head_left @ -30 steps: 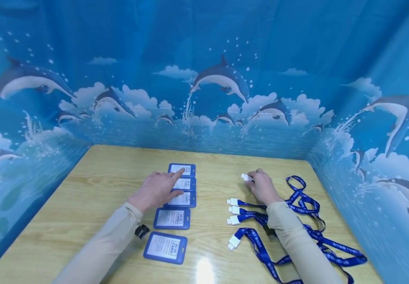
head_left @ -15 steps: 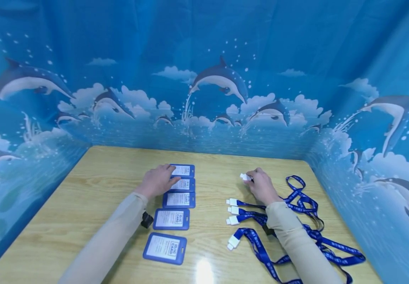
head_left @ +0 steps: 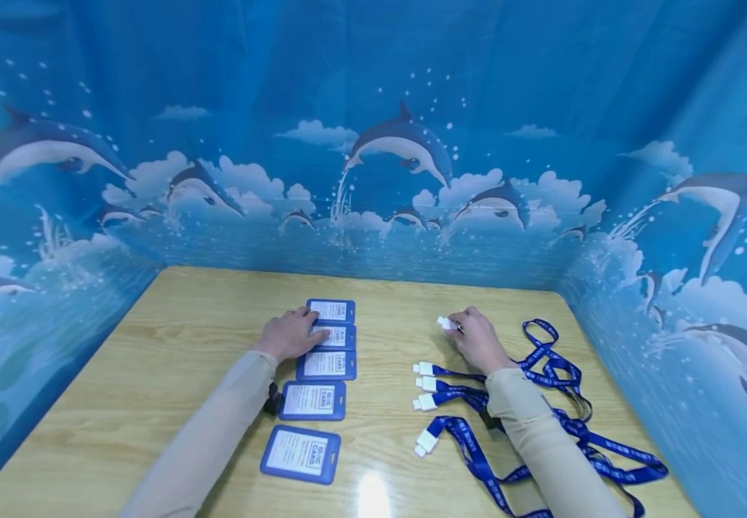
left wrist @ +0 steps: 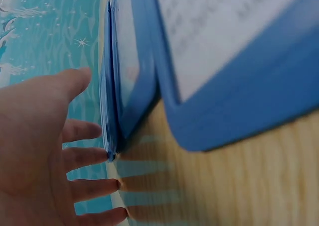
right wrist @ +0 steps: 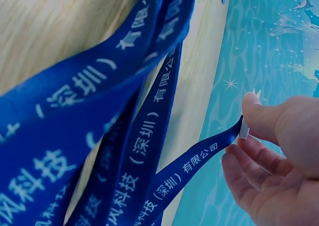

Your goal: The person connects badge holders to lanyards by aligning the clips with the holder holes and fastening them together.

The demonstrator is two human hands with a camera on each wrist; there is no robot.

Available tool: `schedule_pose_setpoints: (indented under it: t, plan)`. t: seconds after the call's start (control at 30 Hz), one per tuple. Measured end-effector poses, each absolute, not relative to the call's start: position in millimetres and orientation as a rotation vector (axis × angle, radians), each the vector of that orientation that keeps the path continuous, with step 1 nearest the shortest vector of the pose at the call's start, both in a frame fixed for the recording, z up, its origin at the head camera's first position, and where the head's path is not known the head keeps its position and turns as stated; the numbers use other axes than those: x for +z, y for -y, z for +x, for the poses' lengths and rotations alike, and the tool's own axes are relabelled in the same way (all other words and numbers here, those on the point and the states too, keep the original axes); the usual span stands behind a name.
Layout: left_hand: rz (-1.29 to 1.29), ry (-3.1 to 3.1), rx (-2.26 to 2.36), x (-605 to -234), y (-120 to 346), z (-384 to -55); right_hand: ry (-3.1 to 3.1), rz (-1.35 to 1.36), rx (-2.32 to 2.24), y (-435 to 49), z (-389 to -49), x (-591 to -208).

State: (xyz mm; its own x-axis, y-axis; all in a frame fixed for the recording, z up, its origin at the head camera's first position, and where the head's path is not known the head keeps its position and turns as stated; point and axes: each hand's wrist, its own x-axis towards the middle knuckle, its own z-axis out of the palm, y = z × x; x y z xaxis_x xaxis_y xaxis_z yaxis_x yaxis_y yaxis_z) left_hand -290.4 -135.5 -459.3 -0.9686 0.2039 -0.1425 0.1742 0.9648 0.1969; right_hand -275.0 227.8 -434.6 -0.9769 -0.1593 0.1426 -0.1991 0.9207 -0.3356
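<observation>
Several blue ID badge holders with white cards in them form a column left of the middle in the head view. My left hand is at the left edge of the two farthest ones. In the left wrist view its fingers reach out, spread, with tips at the table and the holders' edge. At the right, my right hand pinches the white plastic clip of a blue lanyard between thumb and fingers. The lanyard's strap with white print trails from that clip in the right wrist view.
Several blue lanyards lie in loose loops at the right, partly under the right forearm. Their white clips point left toward the badge holders. Bare wooden tabletop separates the two groups. A dolphin-print curtain surrounds the table.
My left hand has drawn back left from over the far badge holders to their left edge, uncovering more of their cards. My right hand stays in place, pinching the clip.
</observation>
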Motion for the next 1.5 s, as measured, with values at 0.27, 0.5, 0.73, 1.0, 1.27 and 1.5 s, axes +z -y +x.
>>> schedule_pose_setpoints:
  t: [0.27, 0.5, 0.73, 1.0, 1.27, 1.5]
  plan:
    - [0.267, -2.902, 0.239, -457, 132, -290, 2.937, 0.326, 0.575, -228, -275, -434]
    - [0.248, -2.871, 0.259, -457, 130, -288, 2.942, 0.338, 0.567, -227, -276, -434]
    - [0.238, -2.854, 0.254, -460, 129, -289, 2.964, 0.325, 0.567, -224, -277, -434]
    - [0.233, -2.851, 0.268, -460, 127, -288, 2.981, 0.316, 0.577, -221, -279, -435]
    - [0.24, -2.847, 0.265, -460, 126, -288, 2.978, 0.321, 0.575, -220, -281, -437]
    - [0.245, -2.837, 0.259, -460, 124, -286, 2.972, 0.327, 0.564, -217, -280, -437]
